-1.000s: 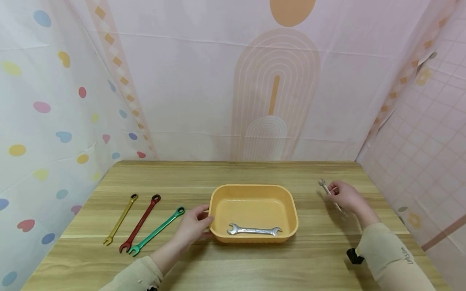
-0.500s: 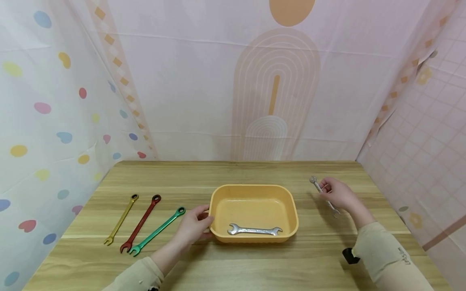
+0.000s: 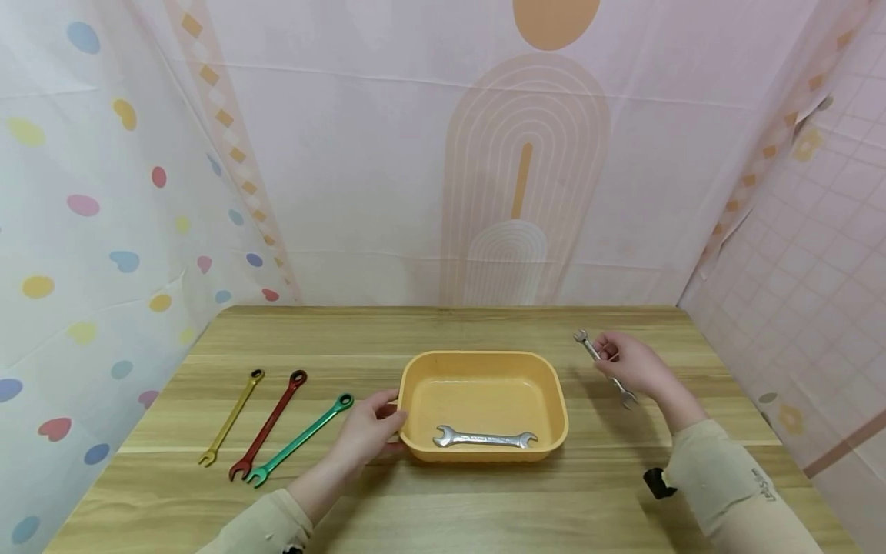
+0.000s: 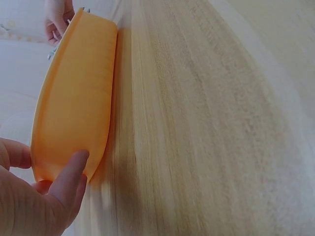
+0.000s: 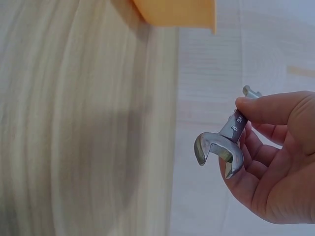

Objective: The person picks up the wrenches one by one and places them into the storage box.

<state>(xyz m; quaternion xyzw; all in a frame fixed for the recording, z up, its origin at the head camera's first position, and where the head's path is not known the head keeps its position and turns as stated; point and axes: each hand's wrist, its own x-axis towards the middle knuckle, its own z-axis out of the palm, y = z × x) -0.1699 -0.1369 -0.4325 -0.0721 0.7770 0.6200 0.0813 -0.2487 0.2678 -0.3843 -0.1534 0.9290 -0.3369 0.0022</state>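
My right hand (image 3: pixel 633 363) pinches a silver double open-end wrench (image 3: pixel 593 352) between thumb and fingers, raised over the table to the right of the yellow bin (image 3: pixel 484 355). In the right wrist view, one of the wrench's ends (image 5: pixel 219 147) points toward the camera, and the shaft passes under the thumb. My left hand (image 3: pixel 368 428) holds the bin's left end. The left wrist view has its thumb at the rim and its fingers (image 4: pixel 74 172) against the outer wall. Another silver open-end wrench (image 3: pixel 484 438) lies inside the bin, along the near side.
Left of the bin lie three combination wrenches, slanted side by side: a gold one (image 3: pixel 231 415), a red one (image 3: pixel 268 427) and a green one (image 3: pixel 301 440). They rest on the wood-grain table (image 3: pixel 484 508). A patterned cloth backdrop (image 3: pixel 374 192) stands behind and at both sides.
My right hand has moved left toward the bin with the wrench, whose lower end now shows more fully. The left hand and the bin have stayed put.
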